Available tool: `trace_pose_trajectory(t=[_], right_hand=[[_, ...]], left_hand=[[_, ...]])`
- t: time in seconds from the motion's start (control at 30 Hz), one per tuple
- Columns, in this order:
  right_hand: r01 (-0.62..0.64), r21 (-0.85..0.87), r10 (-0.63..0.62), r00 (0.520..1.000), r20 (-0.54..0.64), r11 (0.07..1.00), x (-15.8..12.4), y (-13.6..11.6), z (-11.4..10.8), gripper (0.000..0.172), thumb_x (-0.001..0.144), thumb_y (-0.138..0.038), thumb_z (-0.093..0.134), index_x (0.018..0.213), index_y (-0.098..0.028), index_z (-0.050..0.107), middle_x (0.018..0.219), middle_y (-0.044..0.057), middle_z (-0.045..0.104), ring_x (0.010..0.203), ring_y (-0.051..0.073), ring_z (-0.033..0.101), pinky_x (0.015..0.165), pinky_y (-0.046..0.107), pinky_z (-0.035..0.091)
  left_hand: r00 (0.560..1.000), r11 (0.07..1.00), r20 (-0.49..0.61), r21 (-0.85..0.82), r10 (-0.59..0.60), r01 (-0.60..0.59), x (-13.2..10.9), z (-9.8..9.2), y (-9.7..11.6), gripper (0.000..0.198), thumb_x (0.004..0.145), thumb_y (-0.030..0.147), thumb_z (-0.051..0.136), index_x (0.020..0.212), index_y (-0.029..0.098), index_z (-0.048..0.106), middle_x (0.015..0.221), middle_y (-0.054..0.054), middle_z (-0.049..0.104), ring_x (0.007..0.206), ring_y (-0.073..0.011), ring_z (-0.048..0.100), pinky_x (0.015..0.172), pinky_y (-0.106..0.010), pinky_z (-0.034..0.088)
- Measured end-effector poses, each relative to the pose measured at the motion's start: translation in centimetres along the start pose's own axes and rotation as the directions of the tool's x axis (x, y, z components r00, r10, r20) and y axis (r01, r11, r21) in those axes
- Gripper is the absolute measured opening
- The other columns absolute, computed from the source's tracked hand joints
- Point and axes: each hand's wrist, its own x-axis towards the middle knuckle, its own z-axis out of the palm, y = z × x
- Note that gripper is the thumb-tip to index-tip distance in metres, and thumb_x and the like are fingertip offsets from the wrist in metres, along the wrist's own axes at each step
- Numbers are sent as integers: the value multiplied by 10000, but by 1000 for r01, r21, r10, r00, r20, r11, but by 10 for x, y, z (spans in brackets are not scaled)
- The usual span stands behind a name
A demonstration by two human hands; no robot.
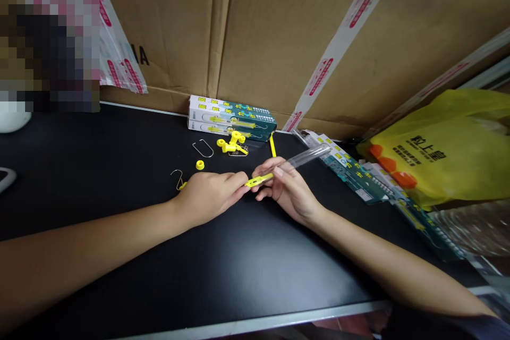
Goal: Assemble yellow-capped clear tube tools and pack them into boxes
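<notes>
My right hand (292, 191) is closed around a clear plastic tube (306, 156), which slants up and to the right. A slim yellow slotted plastic piece (255, 181) lies in line with the tube's near end, partly inside it. My left hand (215, 195) pinches the outer end of that yellow piece, its fingertips hiding the tip. Just left of this hand is a bent wire hook (177, 176) with a bit of yellow at its base. Beyond the hands lie a small yellow ring-shaped cap (200, 165), a metal wire loop (203, 147) and a cluster of yellow plastic parts (230, 144).
Two stacked printed boxes (231, 117) stand at the back, near a yellow stick (272, 145). More flattened-looking boxes (358, 175) lie at right, beside a yellow plastic bag (442, 143). A large cardboard carton (271, 37) walls off the black table (223, 287).
</notes>
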Motion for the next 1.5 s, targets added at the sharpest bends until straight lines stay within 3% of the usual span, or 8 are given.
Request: trace_pose_trajectory(t=[0.23, 0.33, 0.43, 0.57, 0.97, 1.13, 1.27, 1.5], right_hand=[[-8, -173, 41, 981, 192, 985, -5, 3, 2, 239, 871, -352, 591, 1042, -186, 607, 933, 55, 656, 808, 158, 672, 652, 289, 586], [41, -238, 15, 974, 227, 970, -6, 3, 1, 227, 894, -336, 556, 1072, -200, 598, 1046, 65, 616, 875, 159, 656, 681, 292, 586], [88, -309, 0, 962, 273, 947, -7, 3, 2, 239, 914, -306, 526, 1135, -223, 566, 1102, 62, 585, 922, 154, 641, 708, 281, 576], [113, -333, -18, 961, 275, 936, -8, 3, 3, 222, 915, -285, 526, 1123, -219, 563, 1076, 55, 583, 906, 146, 641, 690, 262, 569], [50, -242, 3, 977, 214, 969, -7, 3, 3, 217, 897, -336, 550, 1065, -198, 541, 845, 13, 624, 731, 134, 661, 651, 284, 569], [11, -148, 9, 991, 132, 989, -5, 6, 2, 201, 877, -336, 569, 1024, -199, 562, 867, 15, 612, 684, 134, 653, 595, 297, 581], [-8, -86, 17, 994, 108, 996, -3, 6, 1, 226, 866, -365, 568, 1011, -191, 578, 855, 18, 616, 650, 133, 641, 552, 286, 573], [8, -171, 29, 977, 213, 985, -6, 6, 0, 295, 887, -390, 539, 1123, -216, 565, 964, 45, 636, 738, 147, 658, 605, 272, 552]], left_hand=[[983, 988, 115, -33, -145, 149, 1, -4, 4, 261, 877, 341, 480, 1057, 154, 450, 687, -3, 653, 558, -189, 656, 442, -240, 399], [992, 983, 100, -154, -84, 98, 1, -4, 5, 406, 796, 248, 509, 1164, 162, 362, 963, -68, 636, 767, -206, 675, 590, -284, 513], [997, 967, 74, -255, 20, 0, 0, -3, 5, 588, 733, 120, 476, 1278, 193, 267, 1261, -127, 471, 1032, -229, 610, 750, -329, 548], [998, 950, 46, -310, 49, -33, -1, 0, 3, 729, 719, 72, 470, 1361, 234, 165, 1370, -143, 325, 1187, -258, 512, 817, -363, 556], [1000, 976, -2, -216, 14, -14, 1, -1, 3, 558, 820, 51, 420, 1330, 216, 266, 1327, -117, 448, 1119, -215, 572, 833, -327, 541], [997, 991, 21, -109, -74, 76, 6, -3, 3, 412, 876, 128, 425, 1282, 169, 368, 1058, -77, 652, 936, -215, 646, 807, -367, 502], [986, 984, 73, -77, -153, 158, 5, -2, 1, 355, 923, 250, 441, 1261, 151, 401, 934, -69, 689, 843, -228, 664, 786, -393, 482], [993, 973, 103, -221, -49, 71, 3, 0, 1, 414, 933, 242, 435, 1336, 209, 348, 961, -51, 690, 855, -188, 677, 756, -305, 516]])
